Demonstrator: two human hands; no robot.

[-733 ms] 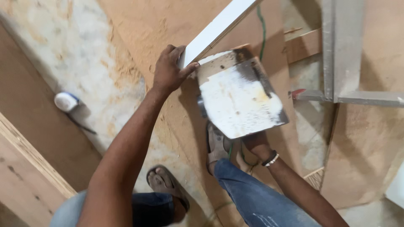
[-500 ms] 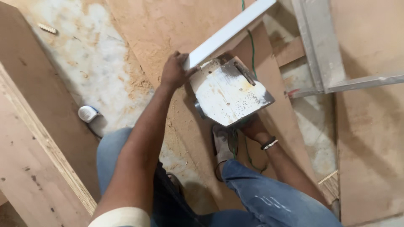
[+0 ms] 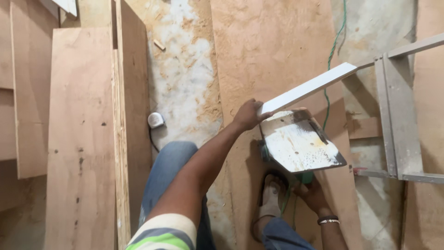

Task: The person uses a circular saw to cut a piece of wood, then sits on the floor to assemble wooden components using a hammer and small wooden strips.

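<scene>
A long white flat board strip [image 3: 307, 88] is angling up to the right above the floor, its near end gripped by the left hand [image 3: 247, 115]. Just beneath it, a paint-smeared metal base plate of a power saw [image 3: 298, 146] is tilting, with the right hand [image 3: 313, 194] closing around the tool's underside. A small white tape measure [image 3: 156, 120] is lying on the sawdust-strewn floor [image 3: 185, 83] beside brown plywood sheets [image 3: 81, 139].

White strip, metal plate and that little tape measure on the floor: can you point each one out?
White strip [image 3: 309, 88], head view, middle of its long white face.
Metal plate [image 3: 298, 146], head view, centre of its scuffed flat face.
Tape measure [image 3: 156, 120], head view, top of its round case.
</scene>
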